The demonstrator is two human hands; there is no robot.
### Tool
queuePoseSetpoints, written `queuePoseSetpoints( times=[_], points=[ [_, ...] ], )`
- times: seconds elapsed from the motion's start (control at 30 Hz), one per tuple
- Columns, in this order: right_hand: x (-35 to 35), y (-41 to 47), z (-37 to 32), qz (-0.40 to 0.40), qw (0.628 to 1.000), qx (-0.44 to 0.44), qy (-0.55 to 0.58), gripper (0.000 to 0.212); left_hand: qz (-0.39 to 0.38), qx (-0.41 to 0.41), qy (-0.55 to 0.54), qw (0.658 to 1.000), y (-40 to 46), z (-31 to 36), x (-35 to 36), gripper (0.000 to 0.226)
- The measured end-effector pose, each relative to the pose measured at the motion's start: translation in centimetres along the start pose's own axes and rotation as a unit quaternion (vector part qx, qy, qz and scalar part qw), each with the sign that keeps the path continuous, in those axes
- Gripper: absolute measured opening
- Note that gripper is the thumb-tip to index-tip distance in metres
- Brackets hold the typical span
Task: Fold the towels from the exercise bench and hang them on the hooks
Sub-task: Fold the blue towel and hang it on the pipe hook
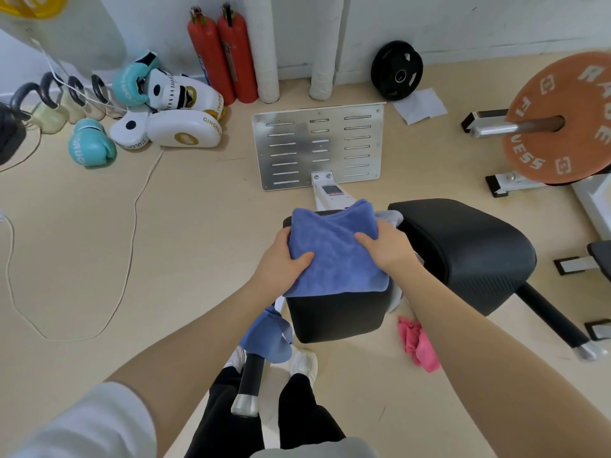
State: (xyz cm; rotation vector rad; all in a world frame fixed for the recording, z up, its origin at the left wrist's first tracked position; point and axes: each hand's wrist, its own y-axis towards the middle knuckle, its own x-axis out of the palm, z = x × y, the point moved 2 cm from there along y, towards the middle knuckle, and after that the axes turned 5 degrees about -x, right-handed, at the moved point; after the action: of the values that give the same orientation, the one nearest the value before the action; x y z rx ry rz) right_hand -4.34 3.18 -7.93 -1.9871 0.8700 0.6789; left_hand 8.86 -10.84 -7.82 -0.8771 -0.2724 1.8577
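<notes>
We are looking down at a beige floor (185, 233) meeting a white wall (429, 21). Two red extinguishers (221, 54) are standing against it, boxing gloves and pads (158, 107) lying nearby, an orange weight plate (562, 120) sitting right.

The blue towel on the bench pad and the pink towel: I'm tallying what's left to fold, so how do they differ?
The blue towel lies spread on the black bench pad, while the pink towel lies on the floor. The blue one is flattened; the pink one is crumpled. The left hand and right hand grip the blue one; the pink one is untouched. Both look like soft cloth.
</notes>
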Motion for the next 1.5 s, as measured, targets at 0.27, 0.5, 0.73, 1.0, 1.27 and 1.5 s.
queuePoseSetpoints(
  times=[0.27, 0.5, 0.73, 1.0, 1.27, 1.5],
  points=[
    [1.0, -0.9, 1.0, -0.021, 0.985, -0.023, -0.173, 0.065, -0.002, 0.063, 0.324, 0.944, -3.2, -0.2, -0.1, 0.065],
    [2.3, -1.6, -0.8, -0.029, 0.989, -0.078, -0.122, 0.065, -0.066, -0.031, 0.335, 0.939, -3.1, -2.5, -0.2, 0.084],
    [1.4, -4.6, -7.2, -0.056, 0.973, -0.223, 0.035, 0.025, 0.023, 0.006, 0.026, 0.999, -2.0, -2.3, -6.8, 0.098],
    [5.4, -7.6, -20.7, -0.126, 0.934, -0.328, -0.063, 0.035, -0.138, 0.132, 0.016, 0.981, -2.8, -2.4, -19.4, 0.042],
    [10.6, -7.4, -34.7, -0.144, 0.912, -0.383, -0.031, 0.021, -0.108, 0.179, -0.060, 0.976, -2.6, -7.2, -33.2, 0.039],
    [12.2, -6.5, -42.3, -0.135, 0.916, -0.378, 0.020, 0.027, -0.065, 0.107, -0.090, 0.988, -2.4, -8.7, -40.8, 0.029]
  ],
)
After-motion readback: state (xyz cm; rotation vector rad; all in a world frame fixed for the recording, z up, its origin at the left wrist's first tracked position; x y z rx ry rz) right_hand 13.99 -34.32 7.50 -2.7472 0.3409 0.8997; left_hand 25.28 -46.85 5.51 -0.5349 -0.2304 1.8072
